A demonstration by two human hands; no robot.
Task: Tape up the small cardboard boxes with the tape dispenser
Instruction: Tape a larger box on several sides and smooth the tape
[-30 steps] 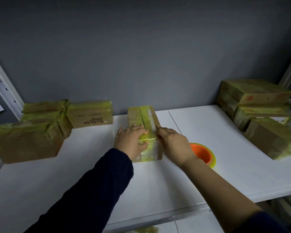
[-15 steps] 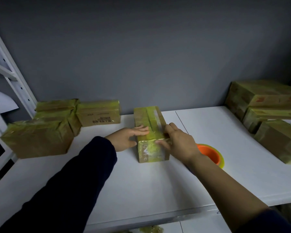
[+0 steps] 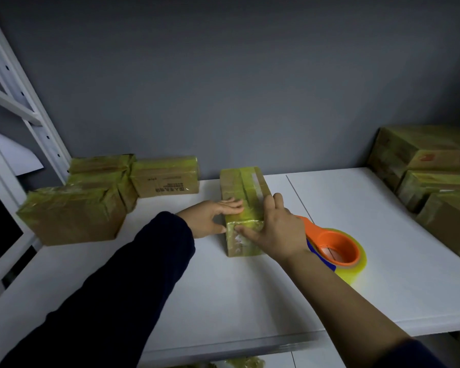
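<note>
A small cardboard box (image 3: 242, 187) wrapped in yellowish tape lies lengthwise in the middle of the white shelf (image 3: 223, 288). My left hand (image 3: 210, 216) rests against its left side, fingers straight across the top edge. My right hand (image 3: 276, 229) lies over the box's near right corner, its fingers flat on the top and its thumb pressing the taped near end. Just right of that hand, the orange tape dispenser (image 3: 335, 245) with its yellow tape roll lies flat on the shelf, untouched.
Taped boxes are stacked at the back left (image 3: 75, 213) and another (image 3: 165, 176) stands beside them. More taped boxes (image 3: 430, 166) pile up at the right edge. A white rack upright (image 3: 37, 128) rises at the left. A grey wall is behind.
My left hand slid off the box top to its left side. My right hand moved down over the near right corner, thumb onto the end face. The view shifted left, showing more of the dispenser.
</note>
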